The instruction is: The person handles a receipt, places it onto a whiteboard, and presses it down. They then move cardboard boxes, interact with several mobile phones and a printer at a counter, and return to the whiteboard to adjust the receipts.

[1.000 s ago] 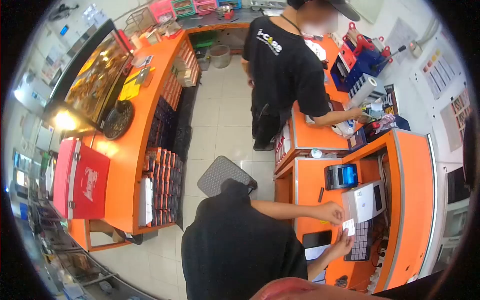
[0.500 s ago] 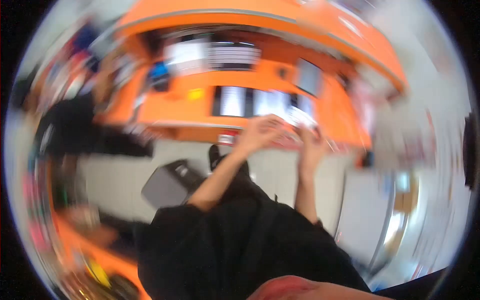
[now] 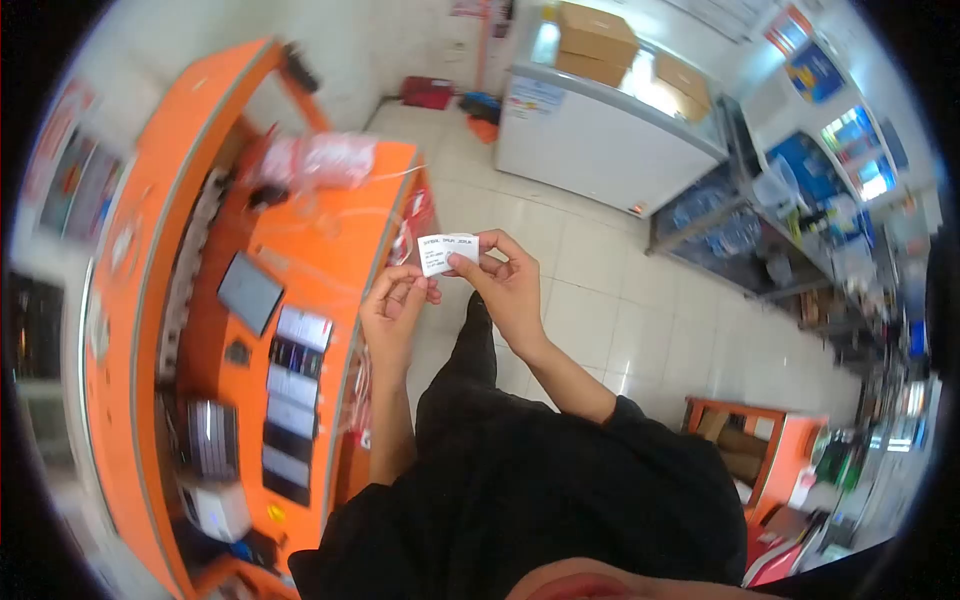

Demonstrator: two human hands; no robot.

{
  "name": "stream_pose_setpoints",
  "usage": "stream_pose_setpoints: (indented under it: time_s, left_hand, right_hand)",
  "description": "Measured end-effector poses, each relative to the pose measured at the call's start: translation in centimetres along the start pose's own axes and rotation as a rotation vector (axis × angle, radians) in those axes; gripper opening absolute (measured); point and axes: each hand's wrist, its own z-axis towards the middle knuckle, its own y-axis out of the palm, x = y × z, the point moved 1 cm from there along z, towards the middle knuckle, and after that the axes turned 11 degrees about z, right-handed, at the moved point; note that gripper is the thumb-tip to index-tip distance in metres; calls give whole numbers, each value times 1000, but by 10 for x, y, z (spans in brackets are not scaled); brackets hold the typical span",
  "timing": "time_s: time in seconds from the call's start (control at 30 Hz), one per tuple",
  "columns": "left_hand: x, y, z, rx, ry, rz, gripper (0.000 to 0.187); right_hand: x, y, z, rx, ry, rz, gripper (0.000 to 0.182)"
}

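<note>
A small white paper label [image 3: 432, 257] with black printed lines is held up in front of me, beside the orange desk. My left hand [image 3: 395, 310] pinches its lower left corner between thumb and fingers. My right hand [image 3: 508, 290] grips the label's right side, the thumb lying across its printed face and the fingers behind it. The label's back is hidden from me. On the desk to the left, several phones [image 3: 292, 415] lie in a row with a dark-framed tablet [image 3: 250, 291] near them.
The orange desk [image 3: 345, 225] runs along my left, bearing a pink plastic bundle [image 3: 320, 160] and a white printer-like box [image 3: 215, 510]. Ahead stands a white chest freezer [image 3: 600, 150] under cardboard boxes [image 3: 595, 45]. Metal shelving [image 3: 700, 215] and an orange stool-like table [image 3: 775, 450] are to the right.
My view and body have turned right, from facing the desk to facing the freezer. Both hands have come away from over the desk's front edge, and the label now shows clearly between them.
</note>
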Motion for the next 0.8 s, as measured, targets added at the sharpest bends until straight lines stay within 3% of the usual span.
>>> stream_pose_setpoints:
  time_s: [0.23, 0.33, 0.37, 0.43, 0.47, 0.63, 0.73, 0.8]
  left_hand:
    - [-33, 141, 191, -424, -40, -69, 8]
    - [-41, 209, 266, -604, 1, -144, 8]
    - [-40, 229, 281, -625, 28, -122, 8]
    - [-40, 262, 302, -684, 26, -91, 9]
    - [-40, 279, 314, -727, 58, -94, 8]
    - [-66, 345, 369, -900, 28, -84, 6]
    - [-101, 387, 401, -1002, -42, -51, 6]
    - [-125, 426, 429, -1018, -99, -85, 6]
  right_hand:
    - [-85, -85, 138, 354, -224, -86, 25]
    - [-142, -95, 188, 722, -735, -1110, 44]
    - [-154, -107, 198, 764, -745, -1121, 44]
    - [-165, -129, 216, 447, -767, -1078, 45]
    - [-170, -138, 226, 416, -682, -1028, 42]
    - [-185, -202, 278, 571, -630, -853, 44]
    - [-190, -256, 310, 644, -453, -666, 54]
    - [-197, -300, 341, 690, -452, -184, 58]
